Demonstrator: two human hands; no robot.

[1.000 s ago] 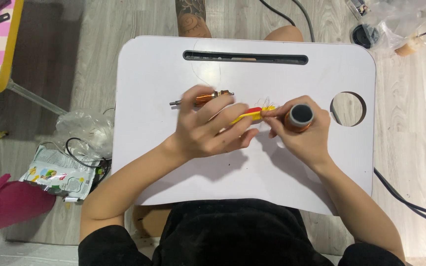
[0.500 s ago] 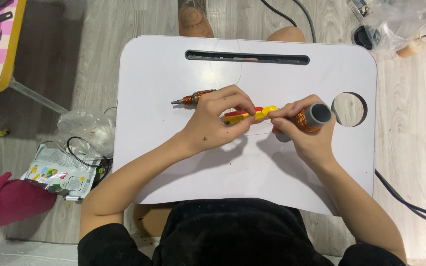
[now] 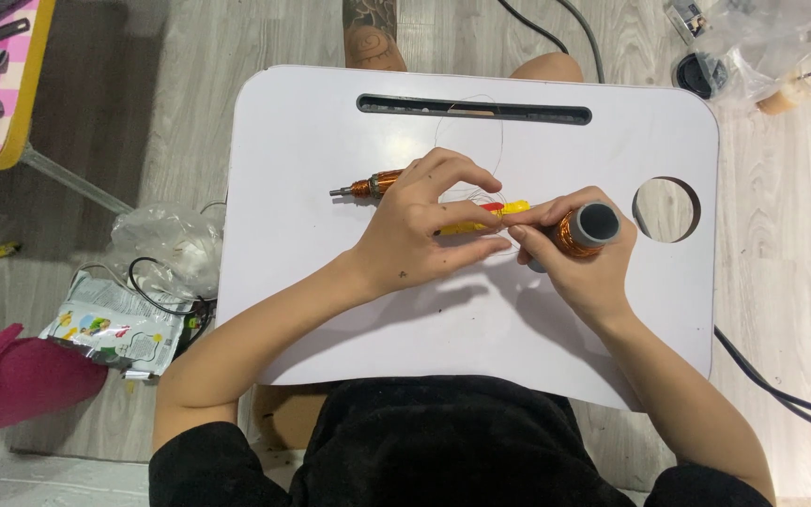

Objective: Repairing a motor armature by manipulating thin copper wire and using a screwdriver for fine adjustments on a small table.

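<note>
Since half a second ago, my right hand [image 3: 574,258] is rolling the grey-capped spool of copper wire [image 3: 582,228] so its round end is facing more toward my head, while my left hand [image 3: 424,225] is spreading its fingers a little wider over the work.

Left hand is pressing down on the slim yellow-and-red plastic rod [image 3: 490,216], which is lying on the white lap table [image 3: 330,282] near its middle; the rod's far end, wound in copper with a small metal tip [image 3: 363,187], is sticking out past my knuckles. Right hand is clamped around the spool, thumb and forefinger pinching toward the rod's yellow end. Both hands are touching there.

A very fine wire seems to be looping up toward the long slot [image 3: 473,108]; I am judging that keeping it taut and feeding it slowly, rod held flat, is what matters here.

Count: one rod, one spool, one table with one slot and one round hole [image 3: 665,208].
</note>
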